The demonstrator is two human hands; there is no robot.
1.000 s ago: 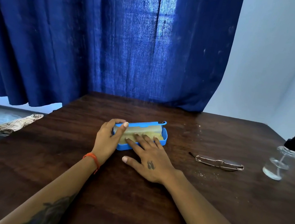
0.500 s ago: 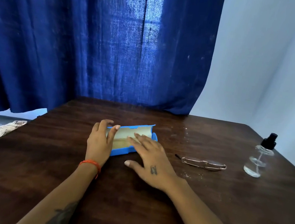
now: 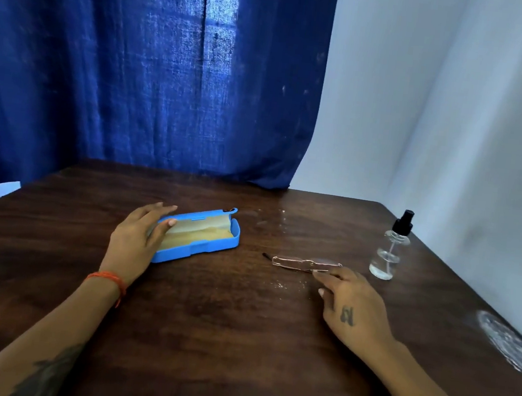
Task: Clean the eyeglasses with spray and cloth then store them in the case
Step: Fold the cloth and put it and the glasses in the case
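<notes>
Eyeglasses lie folded right of the open case (cloth inside it), uncleaned; your right hand reaches them, fingers loose, left hand flat against the case's end.

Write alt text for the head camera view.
The right hand reaches to folded eyeglasses on a wooden table, while the left hand rests on an open blue case; a spray bottle stands right.
</notes>
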